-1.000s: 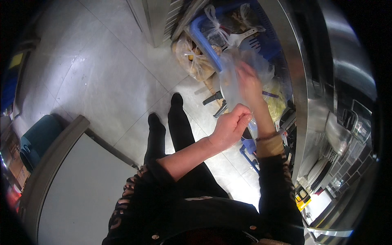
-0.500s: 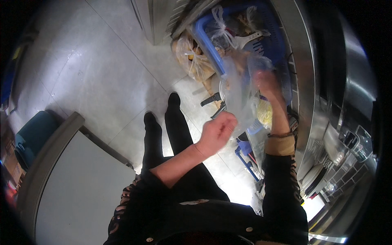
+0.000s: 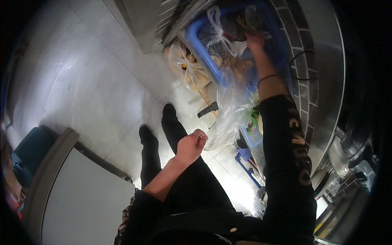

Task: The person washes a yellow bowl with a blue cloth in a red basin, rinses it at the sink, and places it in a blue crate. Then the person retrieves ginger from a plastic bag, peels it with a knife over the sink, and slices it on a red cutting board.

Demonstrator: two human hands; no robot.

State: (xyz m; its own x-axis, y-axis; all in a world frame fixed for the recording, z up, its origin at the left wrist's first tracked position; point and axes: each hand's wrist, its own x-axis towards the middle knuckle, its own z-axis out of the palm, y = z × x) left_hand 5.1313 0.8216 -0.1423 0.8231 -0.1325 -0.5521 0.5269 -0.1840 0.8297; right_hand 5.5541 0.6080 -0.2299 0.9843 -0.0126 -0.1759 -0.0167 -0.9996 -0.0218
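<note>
Grey tiled floor, right hand now farther into blue basket

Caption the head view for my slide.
Right hand inside a blue basket, left hand holding a clear plastic bag.

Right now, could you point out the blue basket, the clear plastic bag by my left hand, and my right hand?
Blue basket [image 3: 206,57]: head view, on its rim.
Clear plastic bag [image 3: 230,116]: head view, middle of its crumpled side.
Right hand [image 3: 255,41]: head view, back of the hand.
</note>
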